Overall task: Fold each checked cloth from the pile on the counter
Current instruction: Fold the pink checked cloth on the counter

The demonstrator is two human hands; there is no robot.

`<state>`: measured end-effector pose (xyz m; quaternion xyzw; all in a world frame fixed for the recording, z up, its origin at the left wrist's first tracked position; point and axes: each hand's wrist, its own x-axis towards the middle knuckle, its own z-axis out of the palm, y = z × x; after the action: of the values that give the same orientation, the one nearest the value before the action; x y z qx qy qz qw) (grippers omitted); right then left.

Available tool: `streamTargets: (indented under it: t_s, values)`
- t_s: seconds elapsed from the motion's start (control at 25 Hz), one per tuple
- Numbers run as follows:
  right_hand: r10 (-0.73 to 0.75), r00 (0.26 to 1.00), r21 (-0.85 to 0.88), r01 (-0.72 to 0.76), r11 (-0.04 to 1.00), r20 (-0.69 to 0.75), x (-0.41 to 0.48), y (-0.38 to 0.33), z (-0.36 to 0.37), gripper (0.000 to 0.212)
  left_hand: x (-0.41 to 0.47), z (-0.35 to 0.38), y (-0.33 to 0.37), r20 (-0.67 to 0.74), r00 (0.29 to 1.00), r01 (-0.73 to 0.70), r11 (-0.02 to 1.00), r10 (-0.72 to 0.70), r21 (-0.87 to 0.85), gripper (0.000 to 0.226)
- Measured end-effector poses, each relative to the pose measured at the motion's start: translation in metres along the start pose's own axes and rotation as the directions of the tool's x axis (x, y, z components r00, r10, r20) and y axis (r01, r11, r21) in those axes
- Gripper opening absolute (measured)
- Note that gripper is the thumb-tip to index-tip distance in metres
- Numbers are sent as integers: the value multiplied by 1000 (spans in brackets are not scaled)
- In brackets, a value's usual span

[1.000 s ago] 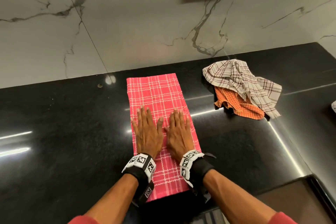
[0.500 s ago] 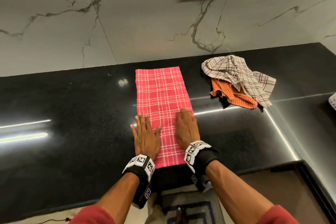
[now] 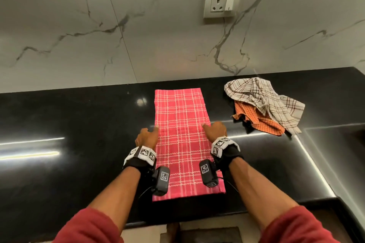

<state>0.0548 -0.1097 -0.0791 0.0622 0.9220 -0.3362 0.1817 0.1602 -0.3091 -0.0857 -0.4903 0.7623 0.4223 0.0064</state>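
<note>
Left grip [image 3: 147,137] and right grip [image 3: 214,131] are both narrow, one on each long edge of the red checked cloth [image 3: 180,124] at mid-length. Thumbs on top, fingers curled with tips hidden; reads as pinches, not confirmed. The cloth lies as a long strip on the black bench [image 3: 79,124], near end by the bench's near edge, far end close to the wall.

Risks:
- uneven lift skews the crease
- catching only the top ply lets the layers slip apart
- near end slides off the edge

White-brown checked cloth [image 3: 262,96] over orange checked cloth [image 3: 262,124] sits far right, apart; probably safe.
</note>
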Motion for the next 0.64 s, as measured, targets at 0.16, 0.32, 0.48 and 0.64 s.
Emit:
streamTargets:
  t_s: [0.16, 0.32, 0.48, 0.64]
  values:
    - [109, 991, 42, -113, 993, 73, 21, -13, -2, 37, 33, 2, 8, 94, 995, 24, 998, -30, 59, 49]
    - [36, 999, 222, -42, 974, 30, 25, -25, -6, 35, 51, -7, 9, 158, 987, 43, 971, -6, -236, 35]
    - [-115, 987, 284, 142, 948, -108, 17, -50, -29, 34, 50, -48, 25, 168, 981, 10, 843, 96, -538, 18]
    - [-369, 918, 297, 397, 868, -147, 7, -95, -60, 24, 53, -103, 63, 159, 932, -192, 816, 325, -546, 20]
